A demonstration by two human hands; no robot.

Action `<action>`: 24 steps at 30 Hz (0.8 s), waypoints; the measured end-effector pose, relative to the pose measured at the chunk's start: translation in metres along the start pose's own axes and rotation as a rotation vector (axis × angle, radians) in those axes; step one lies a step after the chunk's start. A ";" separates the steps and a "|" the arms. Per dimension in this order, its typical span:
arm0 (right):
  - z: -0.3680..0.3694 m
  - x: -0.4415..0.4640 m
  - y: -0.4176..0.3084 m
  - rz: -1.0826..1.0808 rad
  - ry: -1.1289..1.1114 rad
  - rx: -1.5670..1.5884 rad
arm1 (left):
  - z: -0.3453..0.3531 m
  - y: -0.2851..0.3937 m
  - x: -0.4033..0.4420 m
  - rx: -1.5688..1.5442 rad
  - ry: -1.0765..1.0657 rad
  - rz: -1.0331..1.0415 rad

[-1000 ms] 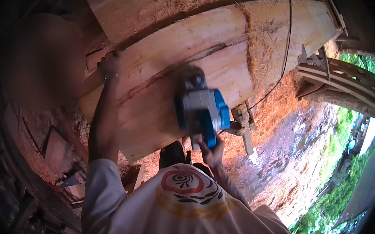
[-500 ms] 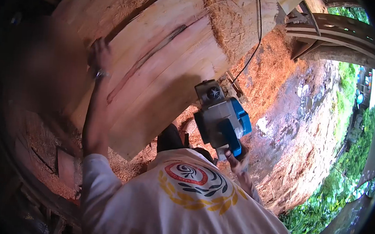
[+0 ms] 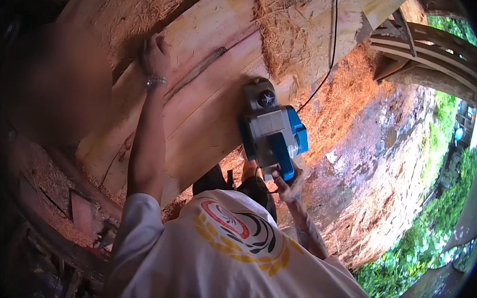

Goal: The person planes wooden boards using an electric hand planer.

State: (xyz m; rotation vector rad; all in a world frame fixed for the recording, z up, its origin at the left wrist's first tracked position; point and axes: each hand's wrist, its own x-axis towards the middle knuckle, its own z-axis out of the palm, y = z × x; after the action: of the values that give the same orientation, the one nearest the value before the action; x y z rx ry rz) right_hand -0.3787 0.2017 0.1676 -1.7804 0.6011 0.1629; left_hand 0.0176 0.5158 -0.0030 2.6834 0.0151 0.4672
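Note:
A large pale wooden board with a dark crack lies in front of me. On its far left edge rests my left hand, a bracelet at the wrist. Its fingers are loosely bent at the edge, partly hidden, and hold no tool. My right hand is closed around the rear handle of a blue and grey electric planer. The planer is at the board's near right edge, its front end over the wood; whether its base touches cannot be made out. A black cord runs behind it.
Wood shavings are heaped on the board and cover the ground to the right. Curved timbers stand at the upper right. Green plants grow at the far right. A blurred round shape fills the left.
My left hand has moved up and right along the board's edge. The planer in my right hand has shifted up and left, its front now over the board.

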 end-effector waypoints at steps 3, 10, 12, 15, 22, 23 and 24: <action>0.011 0.043 -0.029 0.031 -0.049 0.038 | 0.009 0.003 -0.004 0.068 0.073 -0.105; 0.054 0.203 -0.092 -0.130 -0.075 -0.072 | -0.006 0.011 -0.003 0.204 0.062 -0.220; 0.077 0.255 -0.118 -0.202 -0.033 -0.074 | -0.015 0.017 0.000 0.202 -0.035 -0.261; 0.102 0.323 -0.148 -0.549 0.030 -0.060 | -0.012 0.022 0.001 0.185 -0.036 -0.295; 0.064 0.272 -0.128 -0.319 -0.112 -0.147 | -0.005 0.001 0.007 0.177 -0.087 -0.294; 0.051 0.241 -0.115 -0.152 -0.138 -0.122 | -0.001 -0.002 0.005 0.172 -0.058 -0.280; 0.042 0.211 -0.085 -0.139 -0.122 -0.010 | 0.001 -0.002 0.004 0.166 -0.026 -0.264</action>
State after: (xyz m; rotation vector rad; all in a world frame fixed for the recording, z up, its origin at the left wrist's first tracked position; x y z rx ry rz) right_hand -0.1495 0.1901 0.1418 -1.8009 0.3890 0.1776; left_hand 0.0221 0.5178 -0.0038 2.7929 0.4116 0.3608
